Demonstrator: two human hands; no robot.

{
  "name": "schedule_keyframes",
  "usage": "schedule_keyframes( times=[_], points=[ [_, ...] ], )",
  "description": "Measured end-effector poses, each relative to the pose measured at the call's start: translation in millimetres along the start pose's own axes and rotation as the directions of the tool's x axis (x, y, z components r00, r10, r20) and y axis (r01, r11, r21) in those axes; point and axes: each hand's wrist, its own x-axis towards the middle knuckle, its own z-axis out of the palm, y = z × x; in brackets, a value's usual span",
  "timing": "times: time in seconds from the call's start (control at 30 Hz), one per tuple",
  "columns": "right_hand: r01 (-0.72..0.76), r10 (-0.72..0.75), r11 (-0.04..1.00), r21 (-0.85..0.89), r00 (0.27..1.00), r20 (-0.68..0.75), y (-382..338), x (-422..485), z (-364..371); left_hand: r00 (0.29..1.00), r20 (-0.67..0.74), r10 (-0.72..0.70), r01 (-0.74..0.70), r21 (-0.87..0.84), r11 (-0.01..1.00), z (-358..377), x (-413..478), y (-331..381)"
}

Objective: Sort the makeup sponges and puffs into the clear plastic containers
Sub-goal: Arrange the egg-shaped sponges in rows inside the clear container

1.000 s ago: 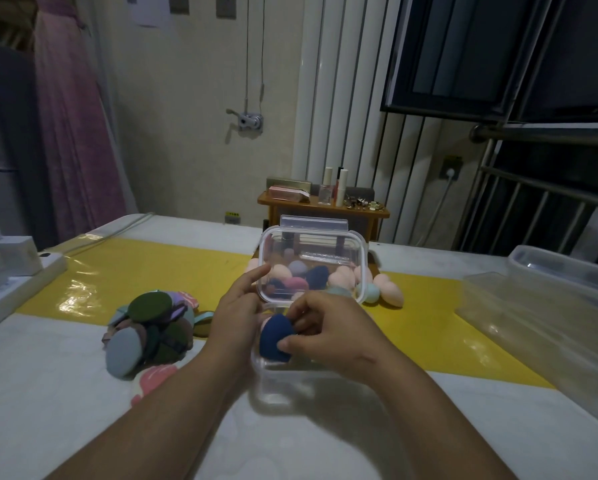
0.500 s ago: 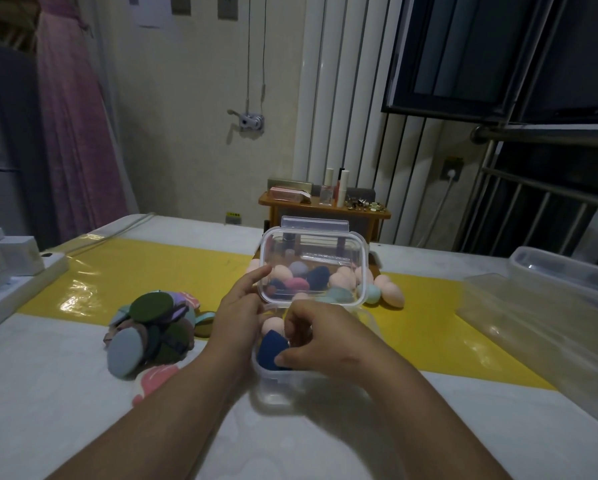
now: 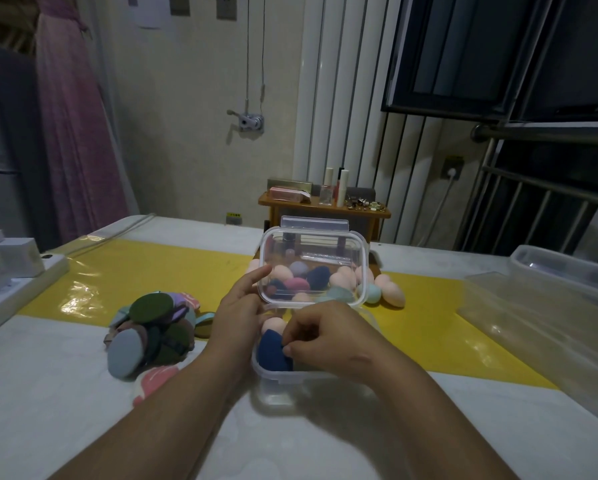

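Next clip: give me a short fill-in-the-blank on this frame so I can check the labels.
The right hand pinches a ____ sponge inside the clear container.
The left hand holds the lid up, and loose sponges lie behind it on the ____ strip.
The pile of flat puffs lies to the container's ____.
Missing words: dark blue; yellow; left.

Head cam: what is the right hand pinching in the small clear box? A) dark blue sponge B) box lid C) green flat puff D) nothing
A: the right hand pinches the dark blue sponge inside the small clear box; the left hand holds the lid.
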Motion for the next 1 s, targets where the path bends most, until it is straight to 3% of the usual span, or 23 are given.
schedule_keyframes(
  times=[0.3, 0.47, 0.6, 0.77, 0.9, 1.0],
  points=[
    [0.022, -0.021, 0.999, 0.036, 0.999, -0.028, 1, -2, -1, 1.000, 0.000, -0.006, 0.006, -0.020, 1.000, 0, -1, 0],
    [0.060, -0.032, 0.989, 0.132, 0.978, -0.208, 8, -3, -7, 1.000, 0.005, -0.019, 0.019, -0.004, 1.000, 2, -4, 2],
    [0.034, 0.050, 0.978, 0.206, 0.920, -0.389, 25, -2, -16, 1.000, 0.003, -0.028, 0.028, -0.002, 1.000, 3, -8, 5],
    [0.030, 0.155, 0.958, 0.285, 0.781, -0.605, 43, -1, -28, 0.999, 0.002, -0.049, 0.049, -0.066, 0.997, 6, -13, 11],
    [-0.056, 0.255, 0.951, 0.304, 0.695, -0.672, 66, 1, -35, 0.999, -0.010, -0.048, 0.048, -0.056, 0.997, 5, -14, 14],
    [-0.178, 0.329, 0.941, 0.287, 0.676, -0.660, 89, 4, -34, 0.998, -0.018, -0.054, 0.054, -0.038, 0.998, 4, -13, 13]
  ],
)
